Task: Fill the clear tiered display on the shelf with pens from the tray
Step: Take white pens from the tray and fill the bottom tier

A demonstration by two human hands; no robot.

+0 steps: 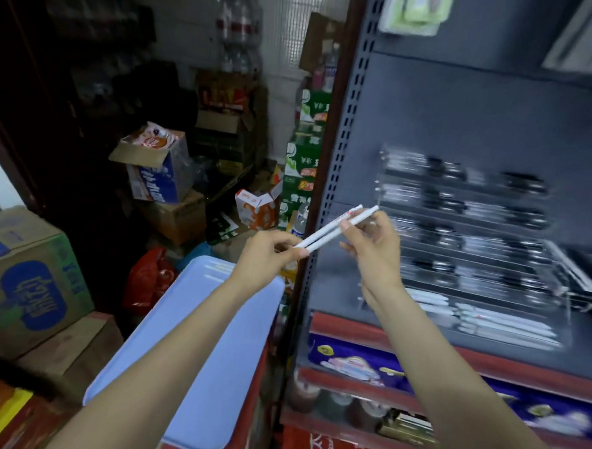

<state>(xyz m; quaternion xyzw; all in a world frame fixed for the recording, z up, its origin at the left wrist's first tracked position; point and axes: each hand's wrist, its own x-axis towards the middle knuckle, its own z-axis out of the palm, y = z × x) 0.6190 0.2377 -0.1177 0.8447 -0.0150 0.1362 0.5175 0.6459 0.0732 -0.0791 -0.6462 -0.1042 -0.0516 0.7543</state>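
Pens (334, 227) pinched between our left hand (265, 253) and right hand (374, 250); next, into display (471, 250) just beyond.

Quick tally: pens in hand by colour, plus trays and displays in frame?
White pens held between left hand and right hand: 2
Light blue tray: 1
Clear tiered display on the shelf: 1
Total: 4
Pens already in the display are too blurred to count.
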